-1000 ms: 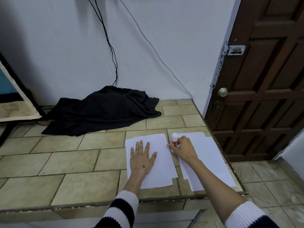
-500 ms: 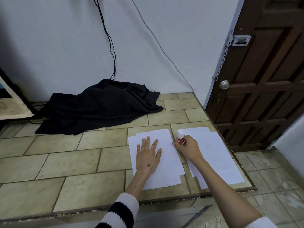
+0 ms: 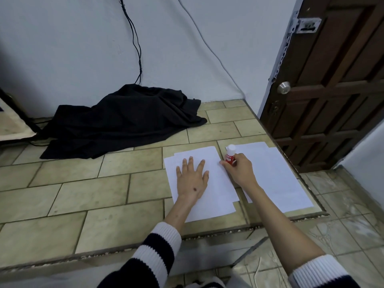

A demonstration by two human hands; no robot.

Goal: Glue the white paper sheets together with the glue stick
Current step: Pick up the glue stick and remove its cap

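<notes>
Item: tiled platform (image 3: 83, 196), beige rectangular tiles, raised above a lower floor at the near and right sides. Item: left stack of white paper sheets (image 3: 220, 190), lying flat near the platform's right end, edges slightly fanned. Item: left hand (image 3: 192, 177), palm down on that stack with fingers spread apart and nothing gripped, pressing flat on the top sheet; its forearm leads back to a sleeve (image 3: 158, 250) striped dark and white. Item: right stack of white paper sheets (image 3: 278, 179), just beside the first, close to the platform's right edge. Item: glue stick (image 3: 230, 155), red body with white cap on the upper end, standing roughly upright at the far right edge of the left stack, in the gap between the two stacks; whether its lower end touches the paper cannot be told. Item: right hand (image 3: 239, 169), fingers closed around the glue stick's red body. Item: black cloth (image 3: 124, 121), crumpled in a heap on the far side of the platform against a pale wall. Item: brown wooden door (image 3: 332, 80), far right, with round metal knob (image 3: 283, 87).
</notes>
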